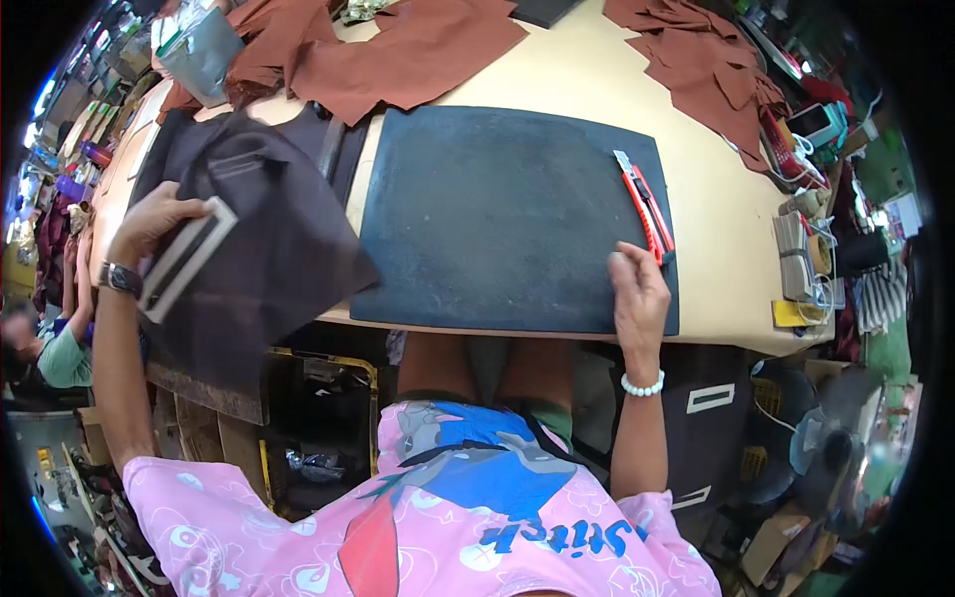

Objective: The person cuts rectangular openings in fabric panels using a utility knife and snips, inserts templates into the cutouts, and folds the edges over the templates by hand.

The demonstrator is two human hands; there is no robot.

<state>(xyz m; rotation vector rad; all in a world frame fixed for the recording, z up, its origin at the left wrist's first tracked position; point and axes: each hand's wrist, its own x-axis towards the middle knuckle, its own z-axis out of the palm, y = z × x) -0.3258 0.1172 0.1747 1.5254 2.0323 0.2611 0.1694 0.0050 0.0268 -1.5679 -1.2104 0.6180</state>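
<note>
My left hand (159,224) is closed on a dark brown panel (269,219) of cloth or leather, gripping it by the edge beside a pale rectangular frame (184,259). The panel hangs partly past the table's front edge and looks blurred at its right corner. My right hand (640,298) lies near the right edge of a dark cutting mat (477,219), its fingers loosely bent with nothing visible in them. Just beyond its fingertips rests a red snap-off utility knife (647,209), blade end pointing away from me.
More dark panels (179,149) lie under and behind the held one. Reddish-brown pieces (398,60) spread over the far side, with another pile (696,70) at far right. A grey-green pouch (202,55) stands at far left. Another person (65,353) is at left.
</note>
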